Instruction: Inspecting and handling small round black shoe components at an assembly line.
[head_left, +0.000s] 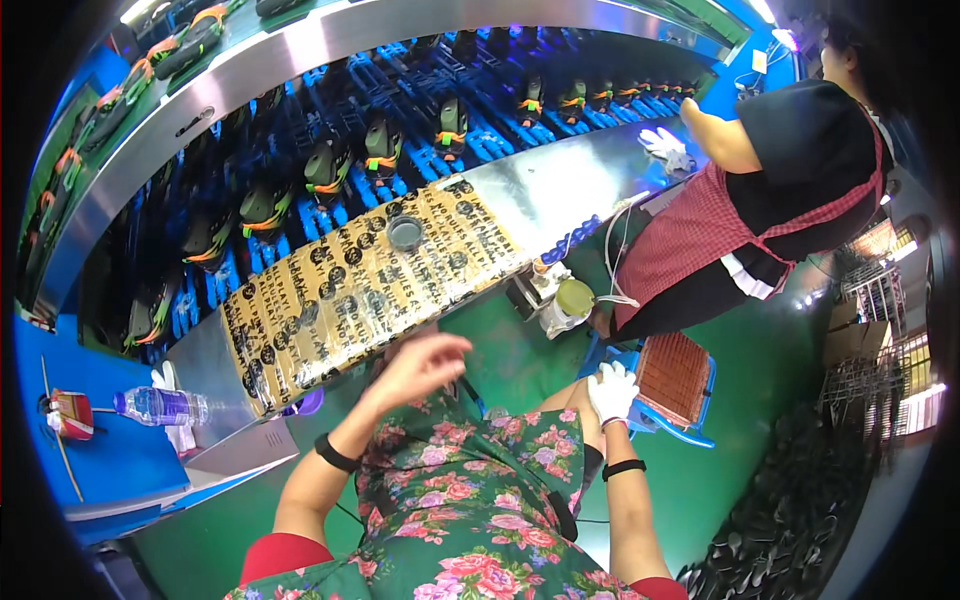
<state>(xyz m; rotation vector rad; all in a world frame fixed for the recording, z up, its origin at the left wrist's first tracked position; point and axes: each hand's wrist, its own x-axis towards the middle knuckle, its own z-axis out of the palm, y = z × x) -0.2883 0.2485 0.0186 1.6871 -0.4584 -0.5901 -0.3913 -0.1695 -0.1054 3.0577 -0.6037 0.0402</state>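
Note:
My bare left hand [425, 365] hovers over my lap at the near edge of the tape-covered cardboard [300, 345] on the bench. Its fingers are loosely stretched and nothing shows in them. In a white glove, my right hand [612, 393] lies on my right thigh beside a blue stool [672, 378], fingers apart and holding nothing. On the cardboard sits a small round grey dish [405, 233]. Beyond it, several dark green shoes with orange trim, such as this shoe [383, 148], stand in a row on the blue slatted conveyor [490, 143].
At right, a co-worker in a red checked apron [685, 235] reaches a white-gloved hand [665, 150] over the metal bench. A yellow-green-topped container [574, 298] hangs near the bench edge. A clear bottle [160, 406] lies at left. Dark sole-like pieces [770, 540] are heaped at lower right.

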